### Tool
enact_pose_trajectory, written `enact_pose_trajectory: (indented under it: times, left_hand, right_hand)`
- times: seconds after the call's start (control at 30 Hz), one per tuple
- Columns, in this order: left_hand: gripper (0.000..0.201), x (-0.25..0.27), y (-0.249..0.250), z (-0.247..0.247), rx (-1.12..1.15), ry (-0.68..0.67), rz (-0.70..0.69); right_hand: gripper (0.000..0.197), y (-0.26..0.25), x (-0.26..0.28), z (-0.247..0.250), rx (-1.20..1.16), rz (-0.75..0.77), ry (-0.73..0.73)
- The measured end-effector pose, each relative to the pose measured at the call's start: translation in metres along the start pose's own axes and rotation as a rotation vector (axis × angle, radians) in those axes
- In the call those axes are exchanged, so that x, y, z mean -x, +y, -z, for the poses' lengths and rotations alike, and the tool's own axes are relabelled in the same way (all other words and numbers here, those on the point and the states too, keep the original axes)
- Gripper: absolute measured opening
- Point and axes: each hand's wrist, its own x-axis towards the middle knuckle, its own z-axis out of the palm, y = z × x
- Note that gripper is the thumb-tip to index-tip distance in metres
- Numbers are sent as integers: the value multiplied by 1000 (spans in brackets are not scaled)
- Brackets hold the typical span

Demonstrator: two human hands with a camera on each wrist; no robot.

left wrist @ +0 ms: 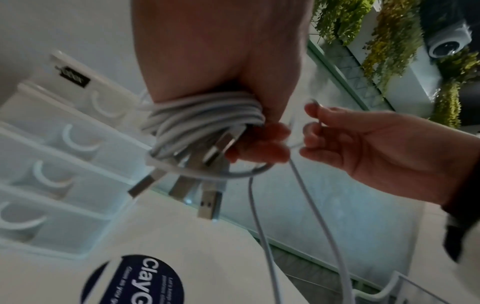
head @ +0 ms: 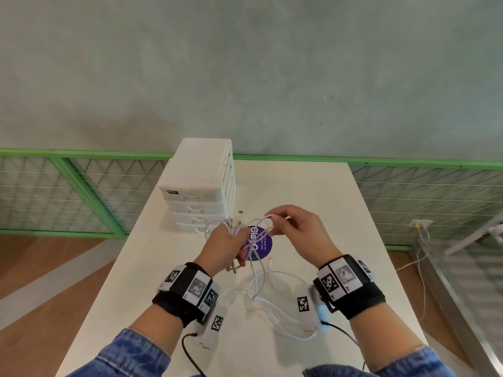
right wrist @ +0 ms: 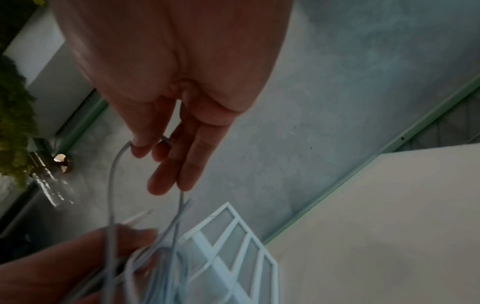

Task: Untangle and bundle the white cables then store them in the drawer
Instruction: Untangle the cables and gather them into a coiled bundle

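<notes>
Both hands are raised above the worktop (head: 313, 202), just in front of the drawer unit (head: 200, 186). The left hand (head: 227, 244) is a fist, its grip curled tight round a coiled bundle of white cables (left wrist: 205, 117); the metal plugs (left wrist: 209, 203) hang out of the fist pointing down. The right hand (head: 298, 229) pinches a loose cable loop (head: 262, 221) between thumb and forefinger, the other fingers relaxed. Slack cable (head: 275, 289) trails down onto the worktop, nearer the person than the drawer unit.
</notes>
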Motion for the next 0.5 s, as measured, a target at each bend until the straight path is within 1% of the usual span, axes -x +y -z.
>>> enact_pose_trajectory:
  times: [0.07,0.17,0.33,0.43,0.5]
  left_hand:
    - [42,4,5,-5,18,5,-35]
    - [34,4,11,-2,26,58,-105]
    - [37,0,7,8,4,155,-186]
    - [35,1,6,7,16,176,-223]
    - [35,2,6,6,0,176,-229]
  right_hand:
    - [13,-5,-1,-8,-70,-3,3]
    - [15,-6,1,-9,-190,-7,30]
    - [18,-8,1,-9,-224,32,-9]
    - [20,-11,1,-9,-212,61,-45]
    - [21,-13,2,-7,-198,51,-61]
